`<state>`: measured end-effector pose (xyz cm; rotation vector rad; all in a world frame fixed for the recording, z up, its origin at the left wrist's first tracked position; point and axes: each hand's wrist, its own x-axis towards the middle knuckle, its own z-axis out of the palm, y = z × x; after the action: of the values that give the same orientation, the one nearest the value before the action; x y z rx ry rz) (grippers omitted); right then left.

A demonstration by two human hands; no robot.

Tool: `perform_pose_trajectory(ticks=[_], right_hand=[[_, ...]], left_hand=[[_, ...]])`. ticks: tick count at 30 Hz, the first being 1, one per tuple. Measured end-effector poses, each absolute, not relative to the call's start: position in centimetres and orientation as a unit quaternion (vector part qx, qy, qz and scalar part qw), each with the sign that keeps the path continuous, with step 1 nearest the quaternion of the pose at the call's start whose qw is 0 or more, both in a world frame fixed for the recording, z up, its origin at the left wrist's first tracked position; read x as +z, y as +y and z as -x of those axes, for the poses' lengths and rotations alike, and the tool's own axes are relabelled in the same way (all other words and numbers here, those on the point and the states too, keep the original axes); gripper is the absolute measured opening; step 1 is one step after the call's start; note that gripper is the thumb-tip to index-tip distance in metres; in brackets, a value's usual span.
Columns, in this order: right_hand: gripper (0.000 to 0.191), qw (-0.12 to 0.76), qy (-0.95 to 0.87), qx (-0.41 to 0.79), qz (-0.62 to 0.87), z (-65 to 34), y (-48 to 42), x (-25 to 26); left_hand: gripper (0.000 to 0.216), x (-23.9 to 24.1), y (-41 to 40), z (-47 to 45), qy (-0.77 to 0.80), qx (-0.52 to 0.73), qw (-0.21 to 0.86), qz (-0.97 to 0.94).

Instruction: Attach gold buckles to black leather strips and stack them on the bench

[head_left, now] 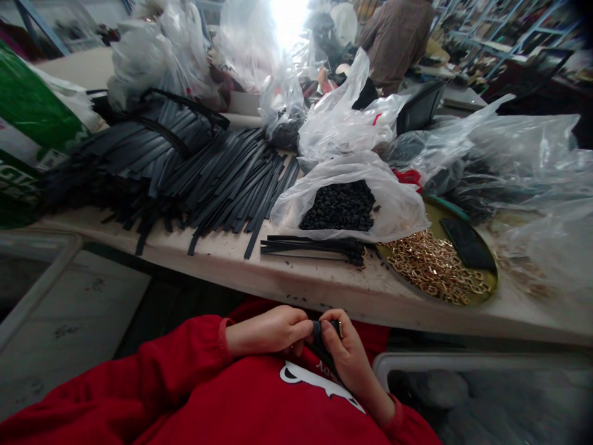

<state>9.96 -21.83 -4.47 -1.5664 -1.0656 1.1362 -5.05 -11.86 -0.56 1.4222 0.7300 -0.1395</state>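
Observation:
Close to my red top, in front of the table edge, my left hand (280,329) and my right hand (348,353) pinch a black strap (317,332) between them. A short stretch of it shows between my fingertips, and part hangs below them. A bit of gold metal glints by my right index finger; its shape is too small to make out. On the table, several black straps (315,246) lie in a small row, with gold bits at their right ends. Behind them, an opened white plastic bag (403,213) holds many small black pieces (340,206).
Bundled black strips (222,185) cover the table's left half. To the right, a round tray (495,285) holds gold buckles (435,266) and a black phone (469,244). Clear plastic bags (532,154) crowd the back. Plastic bins (486,361) flank me. A person (398,40) is beyond.

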Motion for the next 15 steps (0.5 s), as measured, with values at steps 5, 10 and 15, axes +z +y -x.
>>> perform_pose_trajectory(ticks=[5, 10, 15], right_hand=[[0.014, 0.440, -0.451, 0.430, 0.647, -9.69, -21.75, -4.81], [0.014, 0.440, -0.451, 0.429, 0.647, -9.79, -22.03, -4.93], [0.017, 0.408, -0.456, 0.449, 0.651, -9.85, -22.62, -5.29]], left_hand=[[0.023, 0.24, -11.51, 5.24, 0.291, -0.076, 0.676, -0.672], [0.024, -0.29, -12.18, 4.59, 0.334, -0.068, 0.693, -0.636], [0.025, -0.32, -11.84, 4.61, 0.334, -0.109, 0.665, -0.659]])
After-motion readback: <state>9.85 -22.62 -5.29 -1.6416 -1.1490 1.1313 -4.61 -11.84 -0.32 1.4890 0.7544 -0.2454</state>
